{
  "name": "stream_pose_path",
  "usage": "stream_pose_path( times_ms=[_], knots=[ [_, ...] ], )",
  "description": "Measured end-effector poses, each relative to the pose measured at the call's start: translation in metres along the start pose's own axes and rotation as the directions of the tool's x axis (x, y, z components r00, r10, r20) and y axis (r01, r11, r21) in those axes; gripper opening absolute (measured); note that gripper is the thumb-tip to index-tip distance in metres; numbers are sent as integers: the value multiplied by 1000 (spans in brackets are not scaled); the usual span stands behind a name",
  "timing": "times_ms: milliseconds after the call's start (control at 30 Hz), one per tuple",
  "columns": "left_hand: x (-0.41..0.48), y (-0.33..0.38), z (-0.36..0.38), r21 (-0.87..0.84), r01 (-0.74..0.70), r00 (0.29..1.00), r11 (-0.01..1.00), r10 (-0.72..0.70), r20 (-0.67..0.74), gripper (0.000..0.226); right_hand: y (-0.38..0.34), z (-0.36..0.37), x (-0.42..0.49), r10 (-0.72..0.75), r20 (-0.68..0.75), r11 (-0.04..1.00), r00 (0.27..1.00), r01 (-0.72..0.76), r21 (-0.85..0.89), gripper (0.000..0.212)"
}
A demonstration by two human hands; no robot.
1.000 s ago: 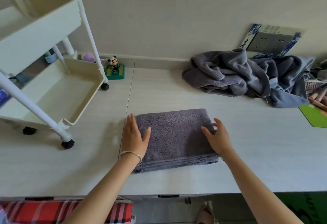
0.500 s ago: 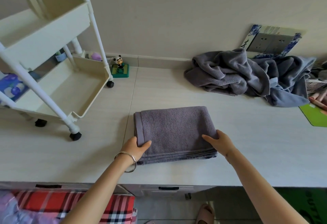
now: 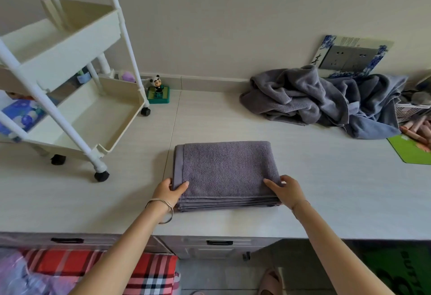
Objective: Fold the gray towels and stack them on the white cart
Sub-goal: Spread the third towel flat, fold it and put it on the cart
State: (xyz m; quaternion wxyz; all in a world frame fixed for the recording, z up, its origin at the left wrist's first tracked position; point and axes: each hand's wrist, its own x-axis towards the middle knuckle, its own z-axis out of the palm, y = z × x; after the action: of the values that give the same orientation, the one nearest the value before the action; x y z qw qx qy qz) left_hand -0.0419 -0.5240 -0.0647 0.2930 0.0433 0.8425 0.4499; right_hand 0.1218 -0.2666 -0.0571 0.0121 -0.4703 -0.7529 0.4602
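The left hand (image 3: 169, 191) and right hand (image 3: 285, 189) each pinch a near corner of the folded towel (image 3: 226, 168), thumbs on top. The towel lies flat on the desk (image 3: 326, 189). Farther left stands the cart (image 3: 126, 129), and far right lies a towel pile (image 3: 314, 98).

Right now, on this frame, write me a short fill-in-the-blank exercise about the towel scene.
1. The left hand and right hand each grip the ____ gray towel.
2. On the table, the crumpled towel pile lies toward the person's ____ side.
3. A ____ figurine stands beside the white cart.
Missing: folded; right; panda.
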Motion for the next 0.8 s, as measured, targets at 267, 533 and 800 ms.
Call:
stream_pose_path(
  times_ms=[267, 533, 800],
  knots=[
    [3, 8, 7, 786, -375, 765, 492, 643, -38, 70, -12, 18, -12, -477, -203, 826, 855, 357, -436, 57],
    [16, -6, 26, 771, -386, 891, 507, 423, 169, 102, 22, 40, -2, -470, 40, 653, 882, 377, -657, 80],
    [12, 7, 7, 657, -236, 940, 716, 339, -33, 96, 9, 12, 11, -182, -101, 983, 978, 182, -10, 83]
  ],
)
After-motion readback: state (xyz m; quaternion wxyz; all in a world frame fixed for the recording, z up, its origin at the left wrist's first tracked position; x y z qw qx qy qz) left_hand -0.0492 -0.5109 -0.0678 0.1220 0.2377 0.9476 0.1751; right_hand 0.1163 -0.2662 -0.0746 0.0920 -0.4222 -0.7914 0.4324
